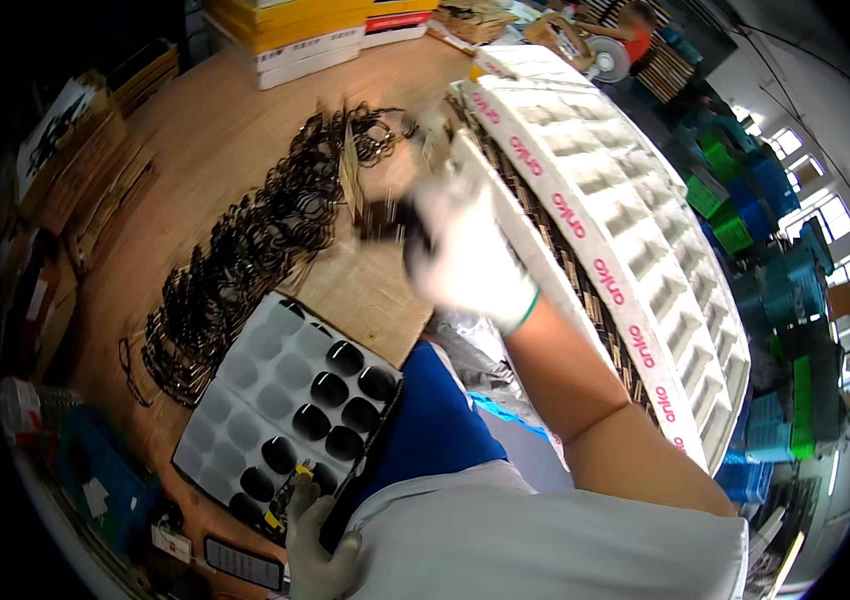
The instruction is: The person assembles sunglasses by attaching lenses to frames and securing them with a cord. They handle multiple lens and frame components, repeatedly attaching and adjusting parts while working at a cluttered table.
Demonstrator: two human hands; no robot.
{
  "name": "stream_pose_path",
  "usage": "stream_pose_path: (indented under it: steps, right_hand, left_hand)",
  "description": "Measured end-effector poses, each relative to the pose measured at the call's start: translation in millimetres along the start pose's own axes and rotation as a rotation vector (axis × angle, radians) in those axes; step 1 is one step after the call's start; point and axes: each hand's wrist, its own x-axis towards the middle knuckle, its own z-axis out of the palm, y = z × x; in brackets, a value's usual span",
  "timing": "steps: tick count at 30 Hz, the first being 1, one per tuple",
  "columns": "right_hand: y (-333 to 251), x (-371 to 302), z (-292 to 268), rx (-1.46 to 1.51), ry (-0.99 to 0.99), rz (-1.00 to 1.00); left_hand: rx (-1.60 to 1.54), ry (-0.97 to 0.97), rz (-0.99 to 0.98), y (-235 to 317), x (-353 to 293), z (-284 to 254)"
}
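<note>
The step in hand was judged to be handling of the wire frames [245, 245], piled left of centre, and the dark lenses [329, 390], lower centre. The right hand [470, 250], mid-frame, was too blurred to show its finger state. The left hand [320, 545], lower edge, was at a yellow-marked tool [278, 515]; its grip could not be told. The next move called for steady fingers and scratch-free lenses.

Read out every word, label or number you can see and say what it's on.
I won't repeat the wording, but print shows here:
Pink lettering, repeated along the side of the long white tray: legible.
Dark print on the white box under yellow ones: too small to read.
Phone screen: too small to read.
</note>
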Motion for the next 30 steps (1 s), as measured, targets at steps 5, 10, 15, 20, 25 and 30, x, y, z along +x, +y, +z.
stream_pose_path:
  steps: [5, 10, 15, 20, 25, 30]
  right_hand:
    - [92, 128, -94, -0.622, 0.218, 0.14]
    - [192, 108, -117, -0.736, -0.348, 0.235]
    - [240, 64, -77, -0.526, -0.404, 0.358]
    - [224, 77, -80, -0.448, -0.492, 0.292]
    - [186, 96, -107, -0.494, -0.708, 0.234]
    - [24, 97, -20, -0.632, -0.53, -0.411]
  left_hand:
    - [-0.254, 0.023, -0.27, 2, 19, 9]
    - [-0.427, 0.06, -0.156, -8, 22, -2]
    - [-0.281, 0.277, -0.18, -21, 45, -2]
    - [0.393, 0.821, -0.389, -132, 135, -115]
    - [0.301, 0.711, -0.671, -263, 191, -222]
    - [-0.024, 0.706, -0.589, -309, 172, -230]
